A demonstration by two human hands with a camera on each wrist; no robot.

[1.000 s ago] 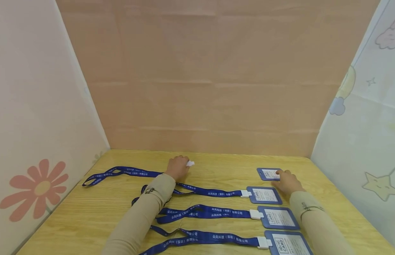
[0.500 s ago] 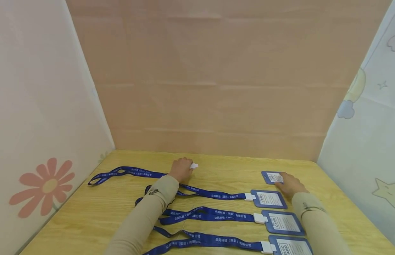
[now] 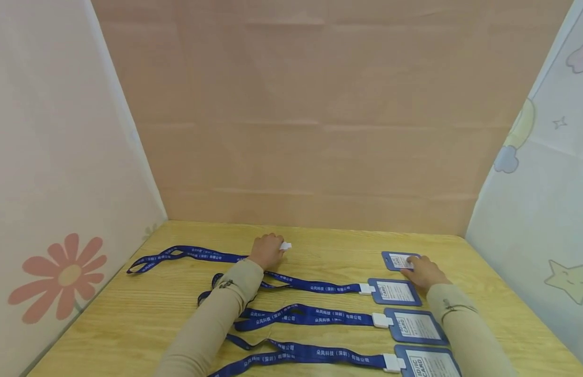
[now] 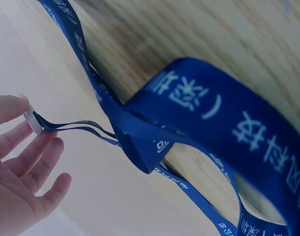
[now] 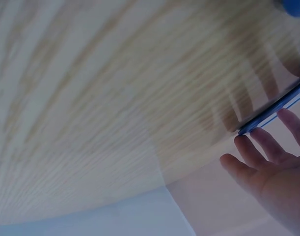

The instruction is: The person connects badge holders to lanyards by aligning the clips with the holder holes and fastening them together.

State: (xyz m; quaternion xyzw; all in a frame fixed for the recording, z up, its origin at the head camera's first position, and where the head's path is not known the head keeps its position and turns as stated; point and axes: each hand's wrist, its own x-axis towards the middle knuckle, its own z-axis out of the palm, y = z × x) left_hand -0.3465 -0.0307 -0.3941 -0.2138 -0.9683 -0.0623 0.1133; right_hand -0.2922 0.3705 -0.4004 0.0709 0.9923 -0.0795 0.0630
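Observation:
In the head view my left hand (image 3: 267, 251) pinches the white clip (image 3: 285, 246) of a blue lanyard (image 3: 206, 254) that trails left across the table. The left wrist view shows thumb and fingertips on that clip (image 4: 32, 117), the strap (image 4: 208, 98) twisting away from it. My right hand (image 3: 424, 272) grips the right end of a small blue ID card holder (image 3: 395, 258), thumb over its face. Seen from the right wrist, the fingers (image 5: 250, 152) meet the holder's edge (image 5: 270, 112); the thumb is mostly out of frame. No strap is joined to this holder.
Nearer on the wooden table (image 3: 131, 319) lie three lanyards joined to card holders: the far holder (image 3: 395, 291), the middle one (image 3: 417, 325) and the front one (image 3: 428, 361). A beige panel (image 3: 301, 131) stands behind, with patterned side walls.
The right hand's thumb has come over the card holder's face, where before the fingers were at its edge. My left hand stays on the clip. The head view has shifted slightly.

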